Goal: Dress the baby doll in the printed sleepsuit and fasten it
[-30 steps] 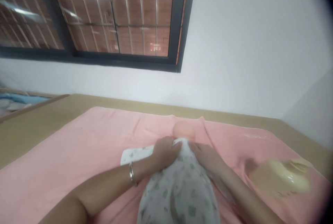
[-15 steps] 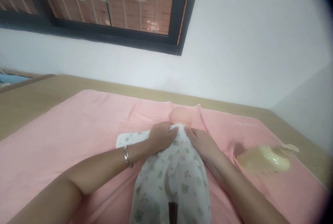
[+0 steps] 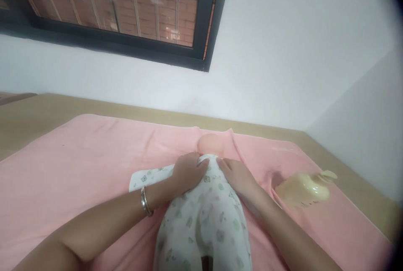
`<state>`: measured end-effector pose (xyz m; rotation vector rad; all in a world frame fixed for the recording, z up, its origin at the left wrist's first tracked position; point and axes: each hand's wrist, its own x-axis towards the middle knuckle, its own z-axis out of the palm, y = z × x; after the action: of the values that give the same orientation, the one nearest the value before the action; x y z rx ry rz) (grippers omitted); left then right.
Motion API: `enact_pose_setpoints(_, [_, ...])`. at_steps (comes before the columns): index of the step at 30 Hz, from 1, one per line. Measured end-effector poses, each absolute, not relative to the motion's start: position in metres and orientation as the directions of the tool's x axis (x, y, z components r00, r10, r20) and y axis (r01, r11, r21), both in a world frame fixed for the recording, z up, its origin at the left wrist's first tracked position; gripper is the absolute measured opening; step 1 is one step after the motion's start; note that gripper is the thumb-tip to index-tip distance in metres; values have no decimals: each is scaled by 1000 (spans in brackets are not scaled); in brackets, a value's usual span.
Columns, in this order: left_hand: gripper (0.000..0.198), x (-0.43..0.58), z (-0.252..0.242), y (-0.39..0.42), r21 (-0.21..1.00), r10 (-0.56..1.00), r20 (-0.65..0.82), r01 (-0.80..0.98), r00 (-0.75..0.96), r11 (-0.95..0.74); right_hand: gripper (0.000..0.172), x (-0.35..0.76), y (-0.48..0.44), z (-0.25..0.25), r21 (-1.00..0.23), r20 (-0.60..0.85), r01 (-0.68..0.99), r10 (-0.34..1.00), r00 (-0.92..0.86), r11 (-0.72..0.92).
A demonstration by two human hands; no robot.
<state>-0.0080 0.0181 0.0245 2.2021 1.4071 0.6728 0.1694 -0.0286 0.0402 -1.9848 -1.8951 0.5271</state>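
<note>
A white baby bodysuit [image 3: 204, 212] with small green and brown animal prints lies stretched along the pink blanket [image 3: 82, 162]. Its lower part parts into two legs, with a dark gap between them. My left hand [image 3: 189, 174], a silver bracelet at the wrist, is closed on the cloth at the upper left, by the neckline. On the other side, my right hand [image 3: 237, 178] grips the upper right; both thumbs lie near the collar, and several fingers are hidden. Just beyond the collar sits a smooth, round, pale pink shape [image 3: 210, 144], like a doll's head. One sleeve sticks out to the left.
To the right, a glossy yellow pump bottle [image 3: 302, 189] lies on its side on the blanket. The blanket covers a wooden surface [image 3: 126, 109] against a white wall [image 3: 267, 53]. Above is a dark-framed window [image 3: 126, 48] with bars.
The camera view has turned slightly right, so the window, blanket and bottle appear shifted left. Both hands keep their hold on the bodysuit near its collar.
</note>
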Motion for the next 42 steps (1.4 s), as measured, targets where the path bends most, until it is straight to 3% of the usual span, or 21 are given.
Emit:
enact_pose_setpoints(12, [45, -8, 24, 18, 595, 918, 144, 709, 369, -378, 66, 169, -30, 39, -497, 6, 867, 999, 39, -31])
enact_pose_setpoints(29, [44, -6, 24, 21, 565, 907, 159, 717, 390, -407, 64, 173, -25, 27, -402, 51, 914, 996, 75, -48])
enact_pose_setpoints(37, [43, -6, 26, 20, 518, 883, 196, 720, 426, -462, 56, 156, -37, 42, -92, 271, 992, 960, -63, 92])
enact_pose_setpoints(39, [40, -4, 26, 19, 507, 871, 231, 710, 433, -488, 57, 157, -36, 45, -135, 234, 986, 970, -62, 96])
enact_pose_setpoints(42, [28, -1, 25, 18, 462, 849, 345, 715, 400, -525, 65, 161, -32, 46, -277, 49, 960, 998, -30, 42])
